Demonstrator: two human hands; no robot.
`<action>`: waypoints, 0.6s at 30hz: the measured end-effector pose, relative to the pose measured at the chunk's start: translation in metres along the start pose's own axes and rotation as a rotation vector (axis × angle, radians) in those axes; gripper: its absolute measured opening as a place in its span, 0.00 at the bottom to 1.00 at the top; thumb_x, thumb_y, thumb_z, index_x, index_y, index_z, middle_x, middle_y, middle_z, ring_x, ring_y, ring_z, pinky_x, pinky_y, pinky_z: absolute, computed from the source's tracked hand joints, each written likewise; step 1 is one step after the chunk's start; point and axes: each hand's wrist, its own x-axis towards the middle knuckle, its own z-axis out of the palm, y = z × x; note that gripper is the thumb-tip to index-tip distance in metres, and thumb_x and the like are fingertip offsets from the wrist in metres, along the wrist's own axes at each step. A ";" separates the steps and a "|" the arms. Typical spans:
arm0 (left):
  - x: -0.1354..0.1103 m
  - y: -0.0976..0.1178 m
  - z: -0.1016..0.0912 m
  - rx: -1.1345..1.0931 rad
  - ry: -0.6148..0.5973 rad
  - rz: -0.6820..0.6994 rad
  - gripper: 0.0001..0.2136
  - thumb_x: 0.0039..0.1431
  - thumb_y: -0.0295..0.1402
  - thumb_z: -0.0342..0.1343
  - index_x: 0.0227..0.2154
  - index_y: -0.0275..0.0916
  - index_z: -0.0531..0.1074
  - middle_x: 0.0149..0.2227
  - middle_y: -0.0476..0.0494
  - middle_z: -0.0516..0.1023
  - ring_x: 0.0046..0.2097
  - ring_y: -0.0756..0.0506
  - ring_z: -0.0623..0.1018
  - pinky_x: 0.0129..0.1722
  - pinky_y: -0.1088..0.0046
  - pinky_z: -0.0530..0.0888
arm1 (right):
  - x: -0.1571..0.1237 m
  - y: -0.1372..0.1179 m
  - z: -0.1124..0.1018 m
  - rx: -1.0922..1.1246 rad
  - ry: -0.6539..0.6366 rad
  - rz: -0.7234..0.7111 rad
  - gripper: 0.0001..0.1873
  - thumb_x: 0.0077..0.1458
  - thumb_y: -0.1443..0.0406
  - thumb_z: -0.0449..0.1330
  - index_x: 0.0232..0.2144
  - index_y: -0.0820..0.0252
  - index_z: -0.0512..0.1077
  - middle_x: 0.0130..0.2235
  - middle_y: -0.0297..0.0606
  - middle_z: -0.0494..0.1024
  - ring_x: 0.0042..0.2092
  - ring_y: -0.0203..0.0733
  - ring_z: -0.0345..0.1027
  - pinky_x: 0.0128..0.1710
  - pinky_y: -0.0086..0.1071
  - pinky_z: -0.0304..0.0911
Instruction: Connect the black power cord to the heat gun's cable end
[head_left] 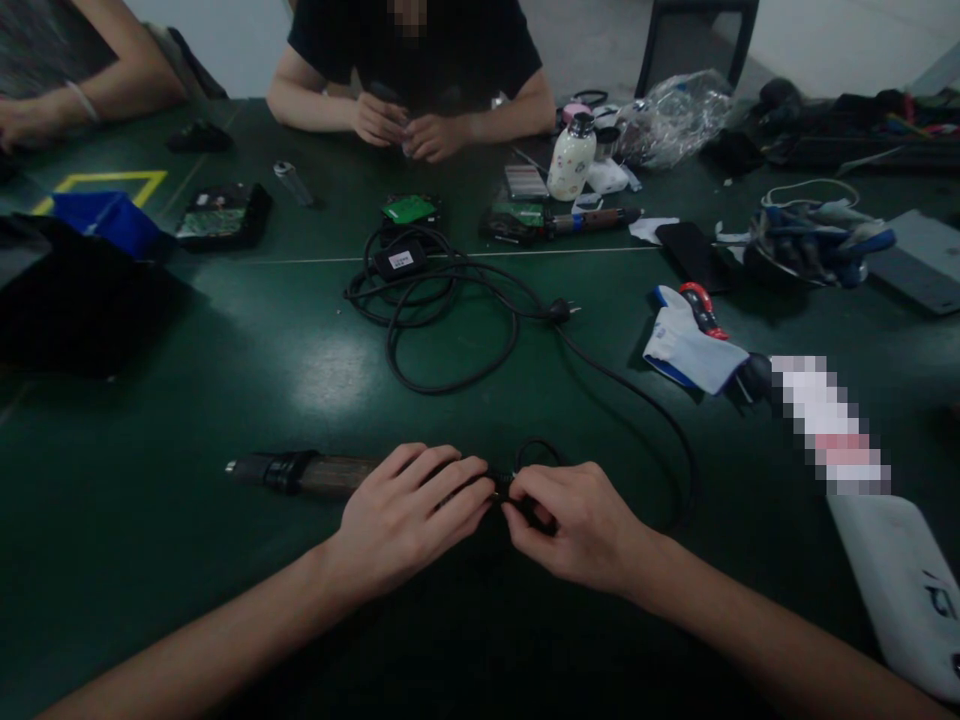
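Note:
An electric screwdriver [330, 474] lies along the green table in front of me, its metal tip toward the left. My left hand [416, 510] is wrapped over the back part of its body, hiding much of it. My right hand [581, 520] pinches the black cable end at the tool's tail; the exact joint between cable and tool is covered by the fingers. From there the black power cord [679, 440] loops right and back to a coil in the middle of the table, with a small labelled box [400, 260] and a two-pin plug [560, 310].
Across the table, a person's hands [409, 130] hold something dark. A second tool [592, 220], a bottle [572, 158], a phone [690, 252] and a glove [686, 345] lie beyond the cord. A white case [892, 570] stands right, a black bag [67, 300] left.

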 end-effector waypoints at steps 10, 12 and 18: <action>-0.004 -0.001 0.003 -0.027 -0.008 0.001 0.13 0.66 0.33 0.63 0.52 0.43 0.76 0.57 0.51 0.80 0.55 0.42 0.78 0.52 0.60 0.71 | -0.001 0.001 0.001 -0.013 -0.001 -0.002 0.05 0.64 0.66 0.58 0.34 0.58 0.67 0.28 0.28 0.69 0.26 0.31 0.60 0.27 0.28 0.51; -0.004 -0.001 0.003 -0.026 -0.009 -0.005 0.12 0.66 0.33 0.63 0.51 0.43 0.77 0.56 0.50 0.81 0.55 0.42 0.79 0.51 0.60 0.71 | -0.001 0.002 0.001 -0.013 -0.007 0.001 0.05 0.65 0.66 0.58 0.34 0.58 0.67 0.28 0.28 0.69 0.26 0.31 0.61 0.27 0.28 0.51; -0.003 -0.001 0.000 -0.040 -0.003 -0.004 0.11 0.66 0.33 0.63 0.50 0.42 0.77 0.56 0.48 0.81 0.55 0.41 0.79 0.50 0.60 0.71 | 0.000 0.000 0.000 -0.042 -0.016 -0.006 0.05 0.65 0.66 0.57 0.34 0.58 0.68 0.29 0.29 0.71 0.26 0.32 0.61 0.27 0.28 0.52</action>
